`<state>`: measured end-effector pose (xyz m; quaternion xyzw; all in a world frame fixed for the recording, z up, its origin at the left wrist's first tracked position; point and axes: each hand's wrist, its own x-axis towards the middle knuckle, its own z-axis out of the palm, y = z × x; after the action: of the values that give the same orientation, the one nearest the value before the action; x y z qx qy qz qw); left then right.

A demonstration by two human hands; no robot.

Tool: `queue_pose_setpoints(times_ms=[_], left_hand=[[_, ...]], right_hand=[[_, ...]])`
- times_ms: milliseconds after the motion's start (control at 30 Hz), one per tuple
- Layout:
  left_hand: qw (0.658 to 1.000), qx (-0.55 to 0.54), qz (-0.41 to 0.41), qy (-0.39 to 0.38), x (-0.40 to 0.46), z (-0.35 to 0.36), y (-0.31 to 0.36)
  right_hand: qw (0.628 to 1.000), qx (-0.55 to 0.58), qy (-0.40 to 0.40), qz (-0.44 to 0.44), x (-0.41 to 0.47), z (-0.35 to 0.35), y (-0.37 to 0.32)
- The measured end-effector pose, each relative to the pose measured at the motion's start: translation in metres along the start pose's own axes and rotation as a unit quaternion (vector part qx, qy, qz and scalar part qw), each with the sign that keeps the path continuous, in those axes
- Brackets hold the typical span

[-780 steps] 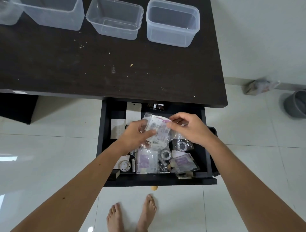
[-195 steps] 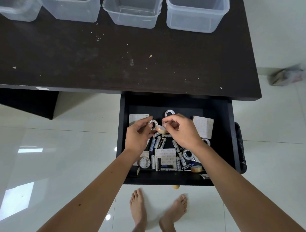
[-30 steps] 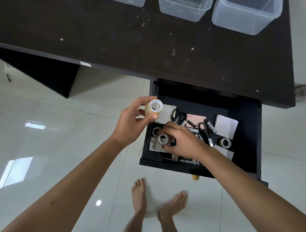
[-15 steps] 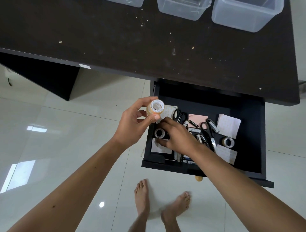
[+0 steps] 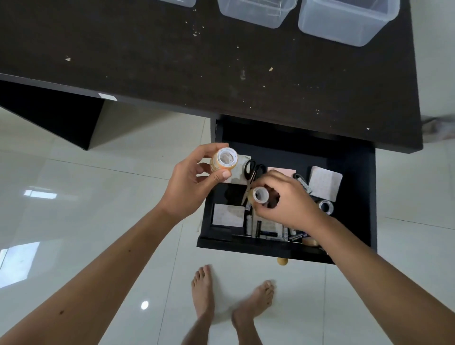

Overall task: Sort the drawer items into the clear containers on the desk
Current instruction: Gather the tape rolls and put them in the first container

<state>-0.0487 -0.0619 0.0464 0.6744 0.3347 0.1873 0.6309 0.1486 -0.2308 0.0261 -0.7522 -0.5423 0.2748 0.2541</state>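
The black drawer [image 5: 354, 157] stands pulled out under the dark desk [image 5: 172, 61]. My left hand [image 5: 189, 183] holds a stack of small tape rolls [image 5: 223, 161] just left of the drawer's left wall. Over the drawer's middle, my right hand [image 5: 285, 199] pinches another tape roll [image 5: 259, 195] lifted off the bottom. Inside lie scissors [image 5: 253, 170], a pink pad [image 5: 283, 171], white note pads [image 5: 325, 182], a further tape roll [image 5: 325, 206] and several batteries [image 5: 270, 227]. Two clear containers [image 5: 344, 22] [image 5: 256, 12] sit at the desk's far edge.
A third clear container [image 5: 179, 2] shows only its bottom edge at the top. The drawer's wooden knob [image 5: 282, 260] juts toward me. My bare feet [image 5: 204, 290] stand on the glossy white tile floor below the drawer. The desk's side panel [image 5: 49, 115] drops at the left.
My right hand has picked a tape roll off the drawer bottom and raised it toward the left hand. The left hand still holds its stack in the same place.
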Motion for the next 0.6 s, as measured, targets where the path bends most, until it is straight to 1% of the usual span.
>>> queue_pose_setpoints(times_ms=[100, 167, 333, 400, 533, 600], left_hand=[[1.0, -0.005, 0.01, -0.023, 0.001, 0.018, 0.003], [0.999, -0.014, 0.016, -0.036, 0.001, 0.032, 0.003], [0.998, -0.01, 0.011, -0.063, 0.003, 0.061, 0.002], [0.997, -0.004, 0.009, -0.071, 0.004, 0.069, 0.001], [0.997, 0.008, -0.002, -0.081, 0.006, 0.08, 0.001], [0.996, 0.014, -0.007, -0.084, 0.008, 0.084, 0.001]], right_hand=[[0.996, 0.024, -0.037, 0.074, -0.03, -0.039, 0.028], [0.992, 0.042, -0.062, 0.104, -0.051, -0.055, 0.045], [0.987, -0.006, -0.119, 0.111, -0.085, -0.07, 0.076], [0.985, 0.003, -0.123, 0.122, -0.087, -0.07, 0.079], [0.991, 0.012, -0.081, 0.105, -0.082, -0.061, 0.079], [0.991, 0.006, -0.088, 0.098, -0.079, -0.058, 0.079]])
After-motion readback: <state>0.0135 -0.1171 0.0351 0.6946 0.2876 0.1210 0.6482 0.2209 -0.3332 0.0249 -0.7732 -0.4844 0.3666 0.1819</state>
